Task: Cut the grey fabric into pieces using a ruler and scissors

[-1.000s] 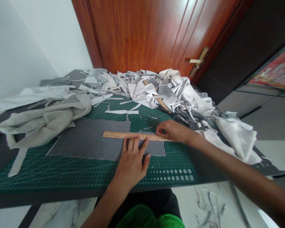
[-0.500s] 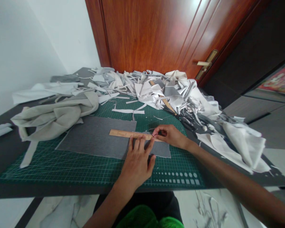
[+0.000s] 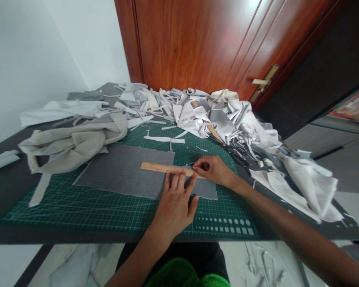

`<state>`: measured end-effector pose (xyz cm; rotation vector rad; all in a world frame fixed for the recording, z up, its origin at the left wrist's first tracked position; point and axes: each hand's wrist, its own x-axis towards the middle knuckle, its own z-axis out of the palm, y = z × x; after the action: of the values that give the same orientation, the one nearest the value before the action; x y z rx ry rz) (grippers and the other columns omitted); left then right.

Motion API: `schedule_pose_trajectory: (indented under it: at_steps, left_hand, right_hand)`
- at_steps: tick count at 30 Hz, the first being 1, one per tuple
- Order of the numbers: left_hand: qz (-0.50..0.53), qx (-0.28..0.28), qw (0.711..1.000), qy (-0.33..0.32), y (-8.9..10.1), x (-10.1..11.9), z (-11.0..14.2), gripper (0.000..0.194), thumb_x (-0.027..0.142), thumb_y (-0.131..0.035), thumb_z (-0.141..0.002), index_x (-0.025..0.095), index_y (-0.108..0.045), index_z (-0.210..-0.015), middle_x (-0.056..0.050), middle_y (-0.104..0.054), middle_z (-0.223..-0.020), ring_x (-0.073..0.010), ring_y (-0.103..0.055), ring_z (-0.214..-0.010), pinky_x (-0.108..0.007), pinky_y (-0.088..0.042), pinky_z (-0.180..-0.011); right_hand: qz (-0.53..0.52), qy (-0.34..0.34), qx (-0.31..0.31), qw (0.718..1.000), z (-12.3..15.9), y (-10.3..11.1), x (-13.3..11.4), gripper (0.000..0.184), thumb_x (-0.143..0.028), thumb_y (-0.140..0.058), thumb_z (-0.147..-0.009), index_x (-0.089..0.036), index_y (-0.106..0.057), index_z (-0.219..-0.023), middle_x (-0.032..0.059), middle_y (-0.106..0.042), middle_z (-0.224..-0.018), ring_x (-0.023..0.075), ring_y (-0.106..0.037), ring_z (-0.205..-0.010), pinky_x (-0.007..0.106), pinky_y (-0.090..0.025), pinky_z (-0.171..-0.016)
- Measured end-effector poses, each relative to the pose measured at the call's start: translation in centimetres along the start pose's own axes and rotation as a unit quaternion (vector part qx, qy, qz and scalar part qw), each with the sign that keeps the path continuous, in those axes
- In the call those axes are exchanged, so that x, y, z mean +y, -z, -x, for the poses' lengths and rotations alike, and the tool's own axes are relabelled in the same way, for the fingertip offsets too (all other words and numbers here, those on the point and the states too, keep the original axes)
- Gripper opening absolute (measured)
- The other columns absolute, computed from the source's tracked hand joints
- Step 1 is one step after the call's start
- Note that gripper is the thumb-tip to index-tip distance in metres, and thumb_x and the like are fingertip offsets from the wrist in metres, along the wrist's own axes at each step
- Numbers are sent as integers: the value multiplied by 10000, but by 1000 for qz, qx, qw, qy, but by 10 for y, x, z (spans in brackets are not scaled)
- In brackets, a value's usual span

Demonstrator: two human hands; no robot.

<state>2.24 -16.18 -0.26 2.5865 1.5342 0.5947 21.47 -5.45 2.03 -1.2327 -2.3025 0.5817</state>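
A wooden ruler [image 3: 157, 166] lies across a dark grey fabric piece [image 3: 122, 169] on the green cutting mat [image 3: 86, 209]. My left hand [image 3: 175, 203] lies flat with fingers stretched, their tips pressing on the ruler and a smaller grey piece [image 3: 206, 189]. My right hand [image 3: 214, 169] is closed in a pinch at the ruler's right end, on something too small to make out.
A beige cloth bundle [image 3: 68, 145] lies at the left. A heap of white and grey fabric scraps [image 3: 215, 115] fills the back and right, with black scissors [image 3: 237, 155] and a second wooden ruler [image 3: 212, 131] in it. A wooden door [image 3: 197, 40] stands behind the table.
My right hand has slid left along the ruler's edge towards my left fingertips. My left hand has stayed pressing on the ruler. The camera has shifted slightly.
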Motion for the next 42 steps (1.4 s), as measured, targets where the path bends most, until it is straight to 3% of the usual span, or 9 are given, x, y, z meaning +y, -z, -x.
schedule_pose_trajectory:
  at_steps: [5,9,15,24,34,42]
  left_hand:
    - [1,3,1000,0,0,0,-1,565,351,-507,-990,172,-454,-1524,-182,-500,-1486,-367,-386,-1455,-655,-221,-1236]
    - [-1,1,1000,-3,1,0,0,569,352,-500,-994,174,-446,-1531,-188,-496,-1487,-366,-398,-1446,-653,-225,-1235]
    - [-1,2,1000,0,1,1,0,559,347,-511,-990,165,-464,-1516,-198,-511,-1456,-370,-401,-1441,-645,-223,-1237]
    - [29,8,1000,9,2,1,0,483,344,-512,-979,168,-556,-1426,-173,-525,-1421,-376,-396,-1431,-654,-221,-1239]
    - [27,12,1000,4,2,0,-2,474,339,-522,-976,163,-566,-1414,-181,-531,-1384,-374,-416,-1410,-656,-221,-1241]
    - [3,5,1000,3,0,0,-1,511,341,-514,-985,174,-523,-1468,-183,-494,-1453,-368,-396,-1441,-640,-223,-1243]
  right_hand:
    - [59,16,-2,998,-8,-5,-7,114,-192,-651,-885,-161,-759,-874,39,-733,-844,111,-577,-676,242,-396,-656]
    - [47,33,-36,998,-19,-5,-13,104,-158,-664,-874,-152,-767,-864,37,-728,-808,107,-579,-666,233,-408,-658]
    - [-6,41,0,999,-35,-13,-25,73,-145,-722,-853,-170,-790,-843,26,-760,-799,99,-592,-634,219,-422,-638]
    - [12,74,-33,997,-43,-30,-37,112,-123,-676,-871,-154,-783,-858,49,-756,-845,121,-649,-705,226,-446,-682]
    - [71,69,-67,993,-48,-22,-51,163,-161,-639,-883,-146,-801,-888,66,-764,-868,149,-658,-747,255,-435,-707]
    - [58,80,-64,993,-36,-12,-30,156,-146,-636,-864,-154,-792,-857,59,-763,-847,143,-656,-741,248,-428,-706]
